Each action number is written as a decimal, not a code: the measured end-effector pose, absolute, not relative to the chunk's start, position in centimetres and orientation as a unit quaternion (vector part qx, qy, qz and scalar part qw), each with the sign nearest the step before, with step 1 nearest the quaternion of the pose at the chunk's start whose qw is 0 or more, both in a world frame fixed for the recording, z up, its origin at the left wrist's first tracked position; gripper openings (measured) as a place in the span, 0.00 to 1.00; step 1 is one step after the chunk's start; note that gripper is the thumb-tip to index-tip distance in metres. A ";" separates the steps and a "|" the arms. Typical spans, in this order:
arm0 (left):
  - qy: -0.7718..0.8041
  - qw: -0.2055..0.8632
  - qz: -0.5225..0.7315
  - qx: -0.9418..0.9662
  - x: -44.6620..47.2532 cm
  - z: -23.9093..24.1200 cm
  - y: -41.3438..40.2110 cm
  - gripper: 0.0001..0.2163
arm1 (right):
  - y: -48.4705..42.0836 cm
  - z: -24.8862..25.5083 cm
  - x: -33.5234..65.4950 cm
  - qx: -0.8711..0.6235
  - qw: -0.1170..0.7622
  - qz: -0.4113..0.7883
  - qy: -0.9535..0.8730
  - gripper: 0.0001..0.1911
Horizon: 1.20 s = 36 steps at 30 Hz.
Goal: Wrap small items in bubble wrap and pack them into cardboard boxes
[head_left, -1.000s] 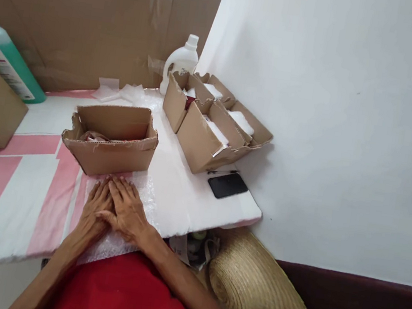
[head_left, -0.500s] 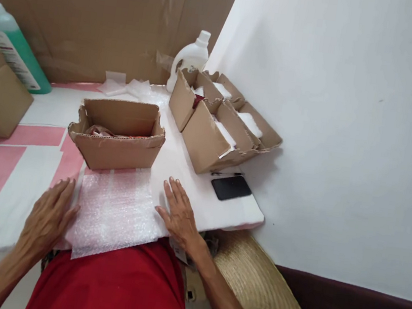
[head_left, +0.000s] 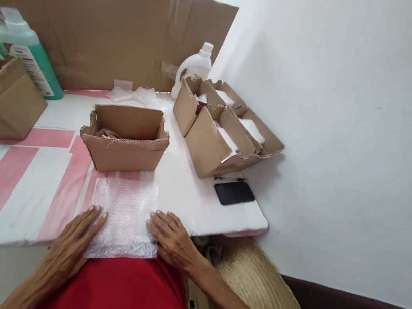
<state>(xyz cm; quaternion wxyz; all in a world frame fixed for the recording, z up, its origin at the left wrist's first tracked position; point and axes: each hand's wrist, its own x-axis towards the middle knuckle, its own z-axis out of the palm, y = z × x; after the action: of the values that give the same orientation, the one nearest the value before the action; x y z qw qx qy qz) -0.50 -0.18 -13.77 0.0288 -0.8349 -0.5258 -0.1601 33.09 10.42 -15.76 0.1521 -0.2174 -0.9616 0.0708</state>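
Observation:
A sheet of clear bubble wrap (head_left: 123, 209) lies at the table's front edge, against the red clothing of my lap. My left hand (head_left: 78, 233) rests at its left side, fingers stretched forward and the thumb low near the front edge. At the right side, my right hand (head_left: 171, 236) touches it with fingers extended and slightly apart. The wrap's near edge looks thicker, as if doubled over. Just behind the wrap stands an open cardboard box (head_left: 125, 156) with reddish-brown contents that I cannot make out.
Several cardboard bins (head_left: 212, 135) with white packets stand at the right, near a black phone (head_left: 234, 193) and a pen. A white jug (head_left: 195, 66) is behind them. At left are another cardboard box (head_left: 14, 102) and a green liquid bottle (head_left: 44, 68). A cardboard panel (head_left: 123, 30) closes the back.
Both hands have moved inward onto the sides of the bubble wrap, the right one also nearer to me. The wrap's near edge now looks bunched or folded. The view has shifted slightly.

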 end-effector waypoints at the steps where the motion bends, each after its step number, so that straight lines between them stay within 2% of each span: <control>1: -0.517 0.025 -0.166 -0.839 -0.4 -13.6 -0.3 0.33 | 10.0 -15.8 33.3 -0.219 0.176 0.062 -0.958 0.25; 5: -0.497 0.010 -0.189 -0.847 -1.1 -12.6 -0.7 0.33 | 9.5 -15.4 33.3 -0.247 0.231 0.042 -0.940 0.24; 9: -0.501 -0.001 -0.223 -0.836 -3.0 -13.0 0.2 0.31 | 10.2 -15.3 32.6 -0.232 0.224 0.063 -0.944 0.26; 15: -0.492 -0.011 -0.288 -0.821 -4.6 -13.6 1.7 0.20 | 10.2 -16.0 32.4 -0.261 0.285 0.149 -0.910 0.19; 20: -0.594 -0.147 -0.338 -0.715 -2.8 -12.0 1.4 0.10 | 9.7 -14.9 31.4 -0.375 0.365 0.250 -0.815 0.11; 24: -0.706 -0.217 -0.352 -0.575 -0.4 -11.8 1.8 0.15 | 9.3 -13.8 29.5 -0.483 0.374 0.249 -0.752 0.17; 28: -0.759 -0.148 -0.360 -0.521 1.4 -12.5 2.4 0.18 | 9.3 -13.6 27.9 -0.537 0.382 0.229 -0.717 0.14; 36: -0.766 -0.058 -0.349 -0.537 2.3 -13.3 2.8 0.16 | 10.3 -14.4 26.7 -0.577 0.339 0.178 -0.722 0.14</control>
<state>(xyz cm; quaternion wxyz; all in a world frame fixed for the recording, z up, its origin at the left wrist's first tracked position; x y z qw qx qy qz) 2.26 2.82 -13.32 -0.0583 -0.5371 -0.7659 -0.3486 26.66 10.25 -14.41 0.3392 -0.5768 -0.7215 0.1778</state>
